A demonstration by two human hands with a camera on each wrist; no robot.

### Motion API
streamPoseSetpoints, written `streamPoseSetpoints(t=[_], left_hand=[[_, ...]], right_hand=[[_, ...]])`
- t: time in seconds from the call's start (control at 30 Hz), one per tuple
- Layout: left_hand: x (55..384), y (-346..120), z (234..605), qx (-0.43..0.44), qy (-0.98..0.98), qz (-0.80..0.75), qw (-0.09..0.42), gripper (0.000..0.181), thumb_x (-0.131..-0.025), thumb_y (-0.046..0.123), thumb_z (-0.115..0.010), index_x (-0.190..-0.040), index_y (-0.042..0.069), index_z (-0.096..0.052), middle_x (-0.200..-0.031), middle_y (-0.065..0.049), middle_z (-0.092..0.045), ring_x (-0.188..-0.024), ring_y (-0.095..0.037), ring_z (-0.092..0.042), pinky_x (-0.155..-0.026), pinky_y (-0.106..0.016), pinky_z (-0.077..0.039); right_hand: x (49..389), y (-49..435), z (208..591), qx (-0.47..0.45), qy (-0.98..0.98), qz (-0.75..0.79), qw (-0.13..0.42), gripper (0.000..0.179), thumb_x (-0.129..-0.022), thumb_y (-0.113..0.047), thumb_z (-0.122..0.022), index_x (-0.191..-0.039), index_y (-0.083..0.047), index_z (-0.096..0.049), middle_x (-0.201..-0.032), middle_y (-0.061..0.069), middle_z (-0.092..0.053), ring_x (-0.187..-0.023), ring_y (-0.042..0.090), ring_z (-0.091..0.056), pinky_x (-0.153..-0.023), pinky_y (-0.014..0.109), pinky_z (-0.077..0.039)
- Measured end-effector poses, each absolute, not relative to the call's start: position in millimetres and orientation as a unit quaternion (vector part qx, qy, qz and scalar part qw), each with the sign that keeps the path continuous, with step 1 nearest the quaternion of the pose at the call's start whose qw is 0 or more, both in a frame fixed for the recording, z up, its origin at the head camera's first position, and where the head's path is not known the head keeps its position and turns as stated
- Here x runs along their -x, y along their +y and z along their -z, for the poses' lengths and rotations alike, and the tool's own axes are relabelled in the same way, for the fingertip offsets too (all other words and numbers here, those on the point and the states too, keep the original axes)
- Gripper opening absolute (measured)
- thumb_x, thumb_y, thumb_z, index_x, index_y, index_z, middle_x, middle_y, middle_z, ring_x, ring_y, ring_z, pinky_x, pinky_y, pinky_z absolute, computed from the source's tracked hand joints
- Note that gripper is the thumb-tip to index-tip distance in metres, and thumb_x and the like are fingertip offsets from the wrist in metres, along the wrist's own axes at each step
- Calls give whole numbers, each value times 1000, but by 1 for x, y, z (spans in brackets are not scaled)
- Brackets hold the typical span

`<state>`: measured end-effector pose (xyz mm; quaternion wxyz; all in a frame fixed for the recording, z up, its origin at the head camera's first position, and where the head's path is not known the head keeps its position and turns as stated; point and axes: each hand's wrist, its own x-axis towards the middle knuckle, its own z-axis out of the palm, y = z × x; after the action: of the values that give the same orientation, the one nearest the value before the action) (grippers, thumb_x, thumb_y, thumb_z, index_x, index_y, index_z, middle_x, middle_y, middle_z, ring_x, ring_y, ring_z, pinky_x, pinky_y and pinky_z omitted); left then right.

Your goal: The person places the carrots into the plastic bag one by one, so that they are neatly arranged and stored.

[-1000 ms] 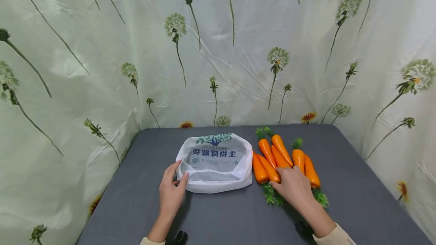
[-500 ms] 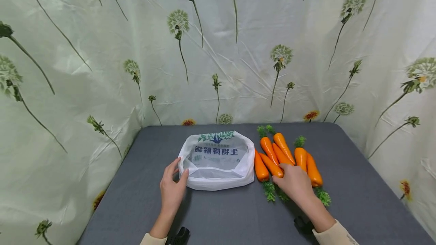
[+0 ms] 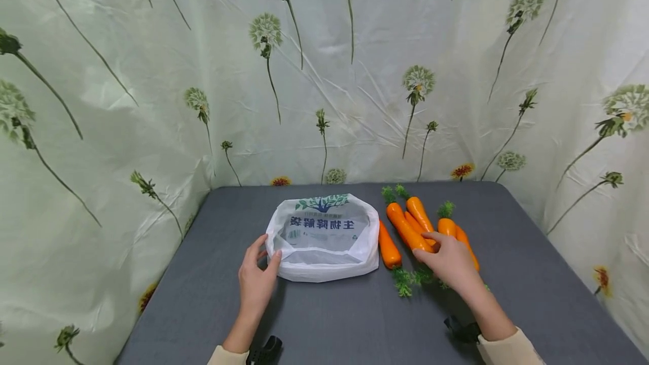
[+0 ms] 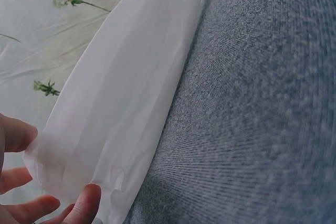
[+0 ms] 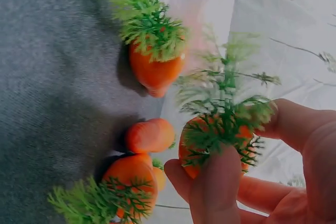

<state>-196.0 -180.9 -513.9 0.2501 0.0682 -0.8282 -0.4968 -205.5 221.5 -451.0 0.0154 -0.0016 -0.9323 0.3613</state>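
Observation:
A white plastic bag (image 3: 324, 271) with a tree print and writing lies mouth upward on the table. My left hand (image 3: 257, 272) holds its left corner, thumb on the near side and fingers at the end; the left wrist view shows the thumb (image 4: 86, 203) against the thin white side. Between the thumb and fingers of my right hand (image 3: 453, 263) is an orange carrot (image 5: 188, 141), gripped close to its green leafy top. Other carrots lie around this hand; one (image 3: 389, 245) rests against the bag's right side. The held carrot's far end is hidden in the right wrist view.
Several more carrots (image 3: 422, 213) lie to the right of the bag, some with tops pointing away. A grey cloth-covered table (image 3: 334, 325) spreads beneath. Behind it hangs a pale curtain (image 3: 355, 128) printed with dandelions.
My right hand has taken hold of a carrot from the near side of the group and shifted it slightly right and up, off its place. The left hand stays at the bag.

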Motion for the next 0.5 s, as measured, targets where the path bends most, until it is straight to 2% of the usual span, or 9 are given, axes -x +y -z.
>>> streamPoseSetpoints(t=[0.1,0.17,0.5], left_hand=[[197,-181,514,-68,-827,500,249,53,-93,19,-74,-142,16,-55,-141,-9,-55,-120,-35,-58,-85,-57,-52],[197,-182,514,-68,-826,500,250,53,-92,18,-74,-142,16,-55,-141,-9,-55,-120,-35,-59,-84,-56,-52],[197,-182,514,-64,-828,498,250,52,-93,20,-73,-142,15,-55,-140,-9,-56,-119,-34,-59,-82,-56,-52]], right_hand=[[205,224,446,9,-924,-381,0,65,-90,-36,-72,-142,-2,-53,-91,10,-69,-52,24,-62,-51,36,-50],[205,224,443,13,-916,-402,-10,67,-90,-36,-73,-143,-2,-51,-98,12,-69,-55,24,-63,-54,37,-52],[208,224,435,17,-854,-518,-46,74,-92,-29,-74,-150,1,-39,-121,23,-62,-75,31,-70,-67,44,-58]])
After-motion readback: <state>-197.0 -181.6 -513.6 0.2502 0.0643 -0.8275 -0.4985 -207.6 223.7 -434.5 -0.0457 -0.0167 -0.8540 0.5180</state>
